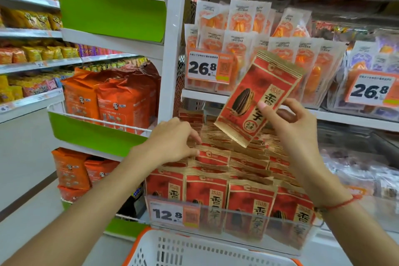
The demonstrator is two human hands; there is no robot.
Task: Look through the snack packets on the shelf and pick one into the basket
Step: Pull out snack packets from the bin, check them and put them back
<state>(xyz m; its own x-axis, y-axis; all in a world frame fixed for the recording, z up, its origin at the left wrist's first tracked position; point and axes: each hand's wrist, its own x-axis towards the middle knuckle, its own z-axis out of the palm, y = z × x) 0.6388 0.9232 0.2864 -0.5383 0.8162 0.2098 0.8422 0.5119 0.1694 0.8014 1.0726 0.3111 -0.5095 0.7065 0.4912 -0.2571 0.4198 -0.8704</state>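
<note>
Basket (194, 250): cut off by the bottom edge; interior not visible. Right hand (295, 127): fingers hidden behind the raised red packet (257, 101). Rear rows of shelved packets (233, 157): overlapped, labels unreadable. Clear bags (367, 175) at right: blurred, contents indeterminate.

Right hand (289, 123) pinches a red seed packet (257, 97), tilted, above the shelf stack (226, 170). Left hand (172, 140) fingers touch packet tops in the stack. White basket (194, 250) sits below.
</note>
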